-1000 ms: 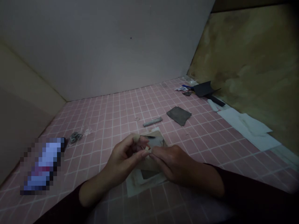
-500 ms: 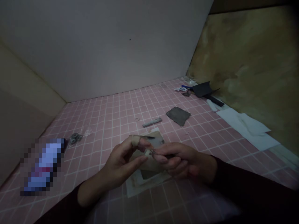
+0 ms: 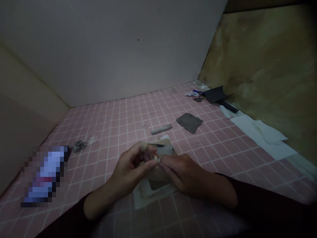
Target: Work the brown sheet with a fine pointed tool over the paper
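**Hands back together over the paper stack**

Since the frame 0.5 s back, the right hand (image 3: pixel 184 173) had rolled knuckles-up and closed against the left hand (image 3: pixel 131 168), so the fingertips of both met again. Between them sat 1 small pale piece (image 3: pixel 156 158), pinched from both sides; the left thumb and forefinger pressed on it from the left, the right fingertips from the right. I could not tell its shape or long axis, too small and dim. The left forefinger carried a tan wrap near its tip. The piece hung just above a stack of papers (image 3: pixel 148 195) on the pink tiled surface (image 3: pixel 111 122), both hands about equally near it.

Count of the rest: 1 grey stick (image 3: pixel 161 129) lying left-right beyond the hands, 1 dark grey square patch (image 3: pixel 189 122) to its right, 1 cluster of small metal rings (image 3: pixel 79 145) at far left, 1 white sheet pile (image 3: pixel 262 134) at right, and 1 black folded item (image 3: pixel 216 94) by the far corner.
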Demonstrator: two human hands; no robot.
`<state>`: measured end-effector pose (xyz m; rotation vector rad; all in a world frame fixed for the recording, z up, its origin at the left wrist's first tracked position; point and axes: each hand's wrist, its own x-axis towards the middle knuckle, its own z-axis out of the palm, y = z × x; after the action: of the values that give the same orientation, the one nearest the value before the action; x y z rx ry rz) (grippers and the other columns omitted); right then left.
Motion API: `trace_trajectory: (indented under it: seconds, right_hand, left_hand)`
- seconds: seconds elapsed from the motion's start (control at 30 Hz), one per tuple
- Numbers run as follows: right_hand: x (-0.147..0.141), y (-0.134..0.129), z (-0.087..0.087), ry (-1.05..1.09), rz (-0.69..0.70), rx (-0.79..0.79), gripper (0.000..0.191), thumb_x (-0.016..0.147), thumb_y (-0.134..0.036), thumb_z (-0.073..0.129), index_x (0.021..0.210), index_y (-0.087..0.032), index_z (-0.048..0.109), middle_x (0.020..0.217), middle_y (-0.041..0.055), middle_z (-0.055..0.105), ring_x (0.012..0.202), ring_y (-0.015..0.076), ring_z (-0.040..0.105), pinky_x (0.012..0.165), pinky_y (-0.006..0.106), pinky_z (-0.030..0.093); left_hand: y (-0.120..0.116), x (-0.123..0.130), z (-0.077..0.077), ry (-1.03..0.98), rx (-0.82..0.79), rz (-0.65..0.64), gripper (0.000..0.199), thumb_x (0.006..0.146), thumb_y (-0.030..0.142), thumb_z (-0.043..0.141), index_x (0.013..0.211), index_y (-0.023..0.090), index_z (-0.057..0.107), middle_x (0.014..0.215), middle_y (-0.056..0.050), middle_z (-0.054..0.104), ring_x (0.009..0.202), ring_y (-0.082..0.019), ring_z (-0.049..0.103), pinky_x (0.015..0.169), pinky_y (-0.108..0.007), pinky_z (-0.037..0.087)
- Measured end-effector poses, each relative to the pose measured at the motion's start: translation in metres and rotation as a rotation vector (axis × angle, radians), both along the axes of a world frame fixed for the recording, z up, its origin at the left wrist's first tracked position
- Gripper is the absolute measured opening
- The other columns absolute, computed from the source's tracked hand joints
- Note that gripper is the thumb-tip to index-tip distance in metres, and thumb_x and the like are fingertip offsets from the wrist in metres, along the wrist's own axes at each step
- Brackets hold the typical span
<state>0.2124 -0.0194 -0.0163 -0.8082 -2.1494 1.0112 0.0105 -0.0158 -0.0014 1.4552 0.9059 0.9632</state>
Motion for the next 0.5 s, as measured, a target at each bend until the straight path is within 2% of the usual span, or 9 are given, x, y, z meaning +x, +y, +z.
trace_trajectory:
  seconds: [0.07, 0.1, 0.17, 0.23, 0.3, 0.4, 0.5]
  right_hand:
    - [0.001, 0.0, 0.002, 0.01, 0.003, -0.066, 0.025, 0.099, -0.024, 0.043, 0.075, -0.019, 0.049, 0.066, -0.0035, 0.044, 0.057, 0.0103, 0.039, 0.056, 0.026, 0.03]
    - [0.002, 0.001, 0.004, 0.037, 0.019, -0.194, 0.028, 0.099, -0.027, 0.044, 0.072, -0.019, 0.048, 0.062, -0.0041, 0.043, 0.054, 0.0097, 0.039, 0.053, 0.025, 0.03]
    - [0.005, 0.006, 0.008, 0.139, 0.091, -0.599, 0.034, 0.098, -0.035, 0.045, 0.069, -0.02, 0.047, 0.052, -0.0075, 0.037, 0.043, 0.0076, 0.033, 0.044, 0.022, 0.027]
    - [0.01, 0.012, 0.012, 0.264, 0.204, -1.048, 0.034, 0.098, -0.041, 0.045, 0.071, -0.02, 0.048, 0.044, -0.0117, 0.028, 0.034, 0.0057, 0.02, 0.035, 0.018, 0.019]
    - [0.014, 0.02, 0.013, 0.364, 0.344, -1.374, 0.03, 0.096, -0.039, 0.047, 0.074, -0.02, 0.049, 0.042, -0.0141, 0.025, 0.032, 0.0044, 0.011, 0.03, 0.015, 0.014]
    - [0.017, 0.027, 0.011, 0.436, 0.522, -1.597, 0.025, 0.095, -0.033, 0.047, 0.074, -0.019, 0.05, 0.042, -0.0145, 0.027, 0.03, 0.0034, 0.007, 0.027, 0.013, 0.014]
    - [0.018, 0.027, 0.012, 0.461, 0.528, -1.616, 0.025, 0.095, -0.031, 0.047, 0.073, -0.018, 0.049, 0.042, -0.0142, 0.028, 0.03, 0.003, 0.007, 0.027, 0.012, 0.015]
  left_hand:
    - [0.001, 0.0, 0.0, 0.002, 0.004, 0.003, 0.015, 0.084, 0.019, 0.071, 0.097, 0.018, 0.063, 0.079, 0.001, 0.059, 0.067, -0.009, 0.054, 0.06, -0.019, 0.047]
    - [0.002, 0.0, 0.0, 0.01, 0.016, -0.005, 0.015, 0.084, 0.019, 0.071, 0.097, 0.018, 0.063, 0.081, 0.001, 0.06, 0.069, -0.009, 0.055, 0.062, -0.019, 0.048]
    - [0.003, -0.003, 0.001, 0.031, 0.047, -0.031, 0.016, 0.085, 0.018, 0.07, 0.1, 0.019, 0.064, 0.087, 0.0, 0.062, 0.076, -0.01, 0.057, 0.067, -0.019, 0.049]
    - [0.003, -0.007, 0.0, 0.032, 0.079, -0.055, 0.018, 0.086, 0.017, 0.069, 0.103, 0.021, 0.065, 0.092, -0.001, 0.062, 0.083, -0.012, 0.058, 0.072, -0.02, 0.049]
    - [0.002, -0.01, -0.001, 0.021, 0.098, -0.081, 0.021, 0.088, 0.016, 0.068, 0.107, 0.023, 0.064, 0.095, -0.002, 0.061, 0.087, -0.013, 0.058, 0.076, -0.022, 0.049]
    - [0.001, -0.013, -0.001, 0.018, 0.108, -0.128, 0.024, 0.089, 0.015, 0.065, 0.112, 0.024, 0.063, 0.099, -0.003, 0.061, 0.091, -0.015, 0.058, 0.079, -0.025, 0.05]
    - [0.002, -0.013, -0.001, 0.026, 0.111, -0.159, 0.024, 0.091, 0.015, 0.063, 0.113, 0.023, 0.062, 0.101, -0.004, 0.061, 0.093, -0.016, 0.059, 0.08, -0.025, 0.049]
